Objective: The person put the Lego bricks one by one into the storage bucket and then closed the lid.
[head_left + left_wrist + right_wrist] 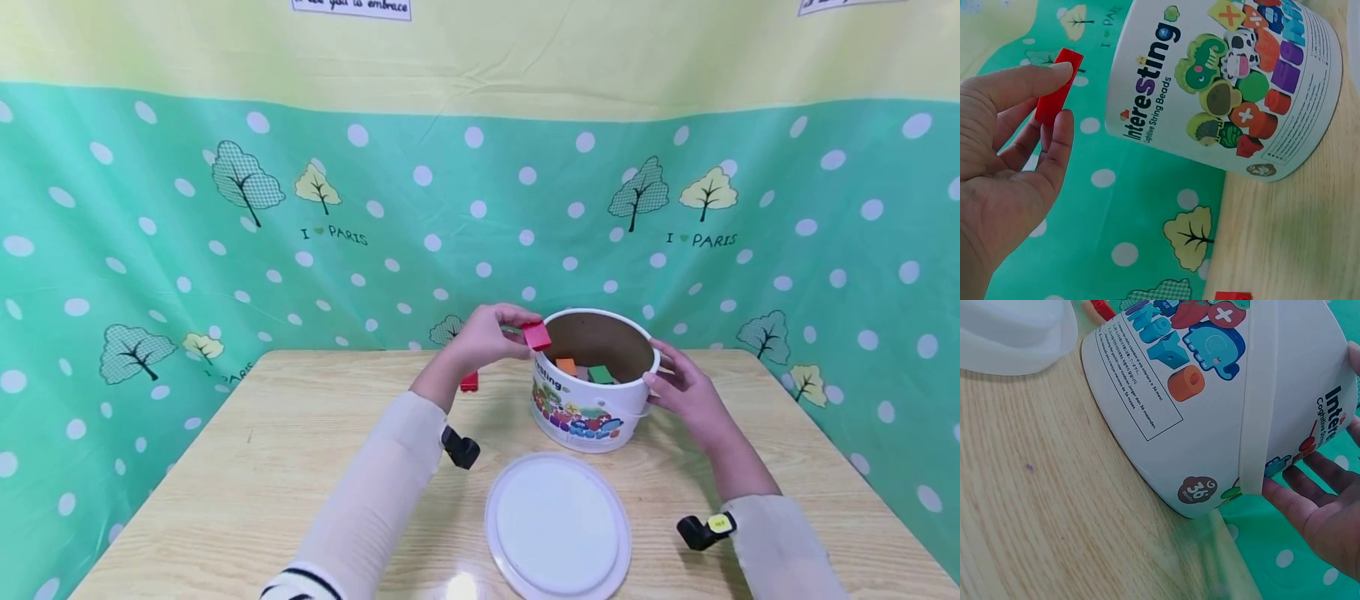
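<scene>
A red toy block (536, 335) is pinched between the thumb and fingers of my left hand (483, 337), just beside the left rim of a white bucket (592, 425). The left wrist view shows that block (1059, 87) as a flat red piece, apart from the printed bucket wall (1166, 75). My right hand (686, 392) grips the bucket's right side at the rim, fingers against its outer wall (1222, 425). Inside the bucket lie an orange block (566, 366) and a green block (600, 374); its deeper contents are hidden.
A round white lid (558, 525) lies on the wooden table (300, 467) in front of the bucket. Another red block (468, 382) rests on the table behind my left wrist. A green dotted cloth (405, 275) hangs behind and at both sides.
</scene>
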Demonstrator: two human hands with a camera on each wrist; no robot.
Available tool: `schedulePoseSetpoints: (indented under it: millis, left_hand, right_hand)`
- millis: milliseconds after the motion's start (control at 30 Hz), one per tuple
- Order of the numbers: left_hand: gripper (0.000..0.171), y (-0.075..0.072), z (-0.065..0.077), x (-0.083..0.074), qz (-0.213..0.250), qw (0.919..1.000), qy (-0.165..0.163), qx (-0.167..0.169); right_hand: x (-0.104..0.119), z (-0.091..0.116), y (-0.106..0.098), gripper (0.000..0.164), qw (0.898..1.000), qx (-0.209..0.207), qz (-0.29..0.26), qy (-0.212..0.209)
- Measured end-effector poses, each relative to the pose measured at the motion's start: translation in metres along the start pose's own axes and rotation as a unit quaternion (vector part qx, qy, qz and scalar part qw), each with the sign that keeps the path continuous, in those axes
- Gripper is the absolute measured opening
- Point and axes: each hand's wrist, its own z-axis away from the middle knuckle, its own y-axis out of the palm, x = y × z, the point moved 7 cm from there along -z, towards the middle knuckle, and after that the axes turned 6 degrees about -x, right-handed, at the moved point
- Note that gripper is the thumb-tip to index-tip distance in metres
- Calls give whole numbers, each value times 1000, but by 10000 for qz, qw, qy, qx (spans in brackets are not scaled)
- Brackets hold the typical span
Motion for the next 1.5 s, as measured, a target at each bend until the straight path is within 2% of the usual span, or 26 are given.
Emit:
schedulePoseSetpoints:
  millis: [167,367,533,667,767,1067,1300,1500]
  left_hand:
    - [49,6,-10,-8,-172,9996,-54,197]
    - [48,14,-21,-17,-547,9981,-97,268]
    - [48,22,-28,-23,-850,9957,4,380]
    - [47,27,-32,-25,-927,9949,-26,400]
    - [46,31,-34,-23,-896,9953,-81,370]
    - [36,47,-38,-21,-381,9986,-129,350]
    - [42,40,-38,-26,-378,9989,101,262]
    - [47,27,-29,-22,-102,9997,114,194]
  right_hand:
    - [-1,-1,0,68,9999,9,-96,26]
    - [-4,-1,0,67,9999,-31,-84,87]
    - [-4,-3,0,66,10000,-27,-48,81]
    - [-5,-4,0,66,9999,-19,-59,81]
    - [-6,-4,0,66,10000,-2,-73,66]
    - [-7,-3,1,67,10000,-9,-72,60]
    - [-5,-4,0,68,10000,-13,-52,37]
    - [-6,-4,-2,67,10000,-25,-18,-2]
